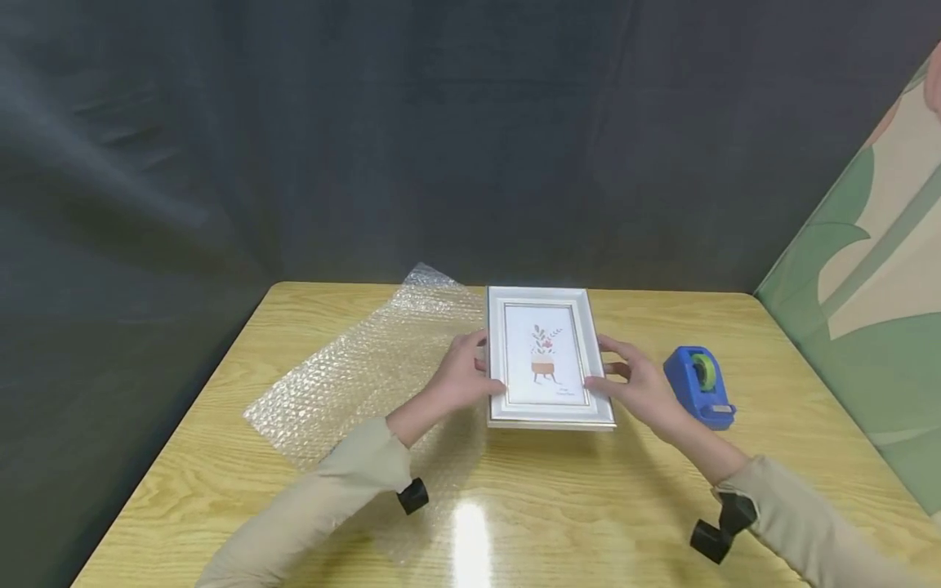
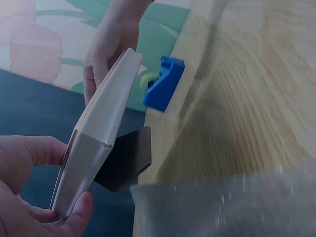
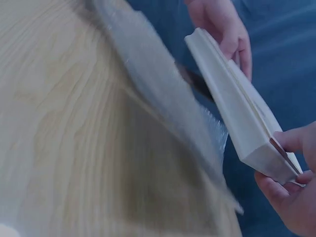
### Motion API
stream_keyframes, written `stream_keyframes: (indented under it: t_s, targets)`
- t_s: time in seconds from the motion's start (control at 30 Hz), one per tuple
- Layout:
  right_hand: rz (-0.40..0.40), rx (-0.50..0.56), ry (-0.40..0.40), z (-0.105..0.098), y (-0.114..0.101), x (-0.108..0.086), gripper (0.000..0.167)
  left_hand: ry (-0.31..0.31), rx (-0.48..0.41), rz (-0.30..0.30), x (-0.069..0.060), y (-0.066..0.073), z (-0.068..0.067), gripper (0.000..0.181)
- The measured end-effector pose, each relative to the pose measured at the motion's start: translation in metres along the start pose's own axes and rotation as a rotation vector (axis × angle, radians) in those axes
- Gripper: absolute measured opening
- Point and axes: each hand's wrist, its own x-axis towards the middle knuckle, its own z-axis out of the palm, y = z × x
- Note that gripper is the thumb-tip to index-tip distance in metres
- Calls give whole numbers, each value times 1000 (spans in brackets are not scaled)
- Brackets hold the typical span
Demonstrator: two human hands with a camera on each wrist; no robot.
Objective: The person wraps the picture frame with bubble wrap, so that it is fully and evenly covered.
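Both hands hold a white picture frame (image 1: 544,355) by its sides, raised above the table, its plant print facing up in the head view. The left hand (image 1: 461,376) grips the left edge, thumb on the front. On the opposite edge is the right hand (image 1: 638,385), its thumb at the lower right. A dark stand juts from the back of the frame (image 2: 94,133) in the left wrist view. In the right wrist view, the right hand (image 3: 294,182) pinches one corner area of the frame (image 3: 232,108).
Bubble wrap (image 1: 367,367) lies on the left and middle of the wooden table (image 1: 588,506), partly under the left arm. A blue tape dispenser (image 1: 698,388) with green tape stands at the right. Dark cloth hangs behind the table; a leaf-patterned surface borders its right side.
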Motion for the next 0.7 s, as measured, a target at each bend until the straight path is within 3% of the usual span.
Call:
stream_keyframes:
  t_s: [0.3, 0.7]
  targets:
    - [-57, 121, -107, 37, -18, 29, 67, 72, -36, -37, -7, -26, -46, 81]
    - [-53, 329, -192, 92, -28, 51, 66, 31, -36, -51, -7, -74, -98, 80]
